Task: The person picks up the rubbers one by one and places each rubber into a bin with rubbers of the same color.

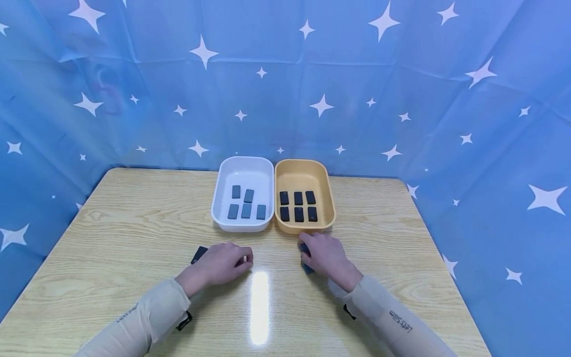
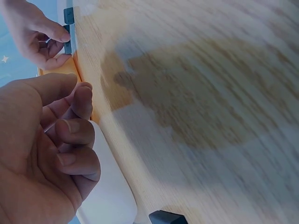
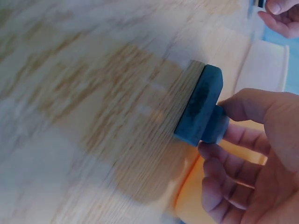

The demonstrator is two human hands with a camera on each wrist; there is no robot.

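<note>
My right hand (image 1: 325, 255) pinches a small blue-grey block (image 3: 217, 125) between thumb and fingers, just in front of the yellow tray (image 1: 330, 218). A second blue-grey block (image 3: 201, 105) lies right beside it, partly covered by the hand in the head view. Loosely curled and holding nothing, my left hand (image 1: 220, 263) hovers over the table in front of the white tray (image 1: 216, 218). A black block (image 1: 199, 254) lies on the table behind the left wrist, partly hidden by it.
Inside the white tray lie several blue-grey blocks (image 1: 246, 210); the yellow one holds several black blocks (image 1: 299, 214) in two rows. Both trays stand side by side at the back edge of the wooden table (image 1: 134, 213). A blue star-patterned cloth (image 1: 285, 99) hangs behind.
</note>
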